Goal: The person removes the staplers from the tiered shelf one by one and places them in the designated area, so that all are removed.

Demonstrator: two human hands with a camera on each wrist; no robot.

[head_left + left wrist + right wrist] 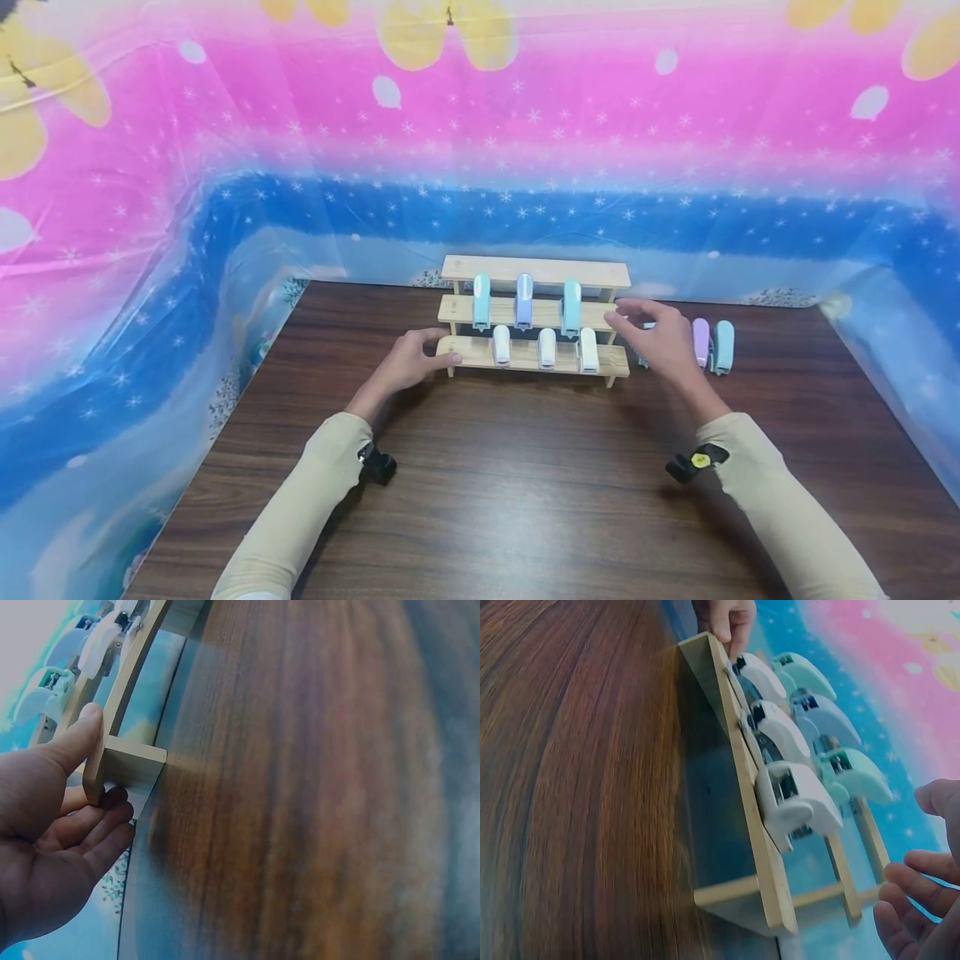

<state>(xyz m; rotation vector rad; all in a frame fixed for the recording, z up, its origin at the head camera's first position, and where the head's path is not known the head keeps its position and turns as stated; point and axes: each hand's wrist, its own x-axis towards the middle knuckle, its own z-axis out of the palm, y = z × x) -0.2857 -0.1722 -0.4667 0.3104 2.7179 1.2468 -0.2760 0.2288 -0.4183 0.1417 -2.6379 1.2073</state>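
Note:
A three-tier wooden shelf point(534, 360) stands at the table's middle back. Its lowest tier carries three white staplers point(547, 348), the middle tier a light blue point(481, 302), a lavender point(523, 302) and a teal one point(572, 307); the top tier is bare. My left hand point(423, 357) grips the lowest tier's left end point(127, 761), thumb on top and fingers curled under by the leg. My right hand point(641, 325) hovers at the shelf's right end, fingers loosely spread and holding nothing; in the right wrist view the fingers point(922, 900) stay just clear of the shelf frame point(742, 787).
On the dark wooden table point(525, 500), right of my right hand, stand a purple stapler point(701, 342) and a teal stapler point(723, 346); another is mostly hidden behind the hand. A pink-and-blue plastic sheet point(225, 208) walls in the table's back and sides.

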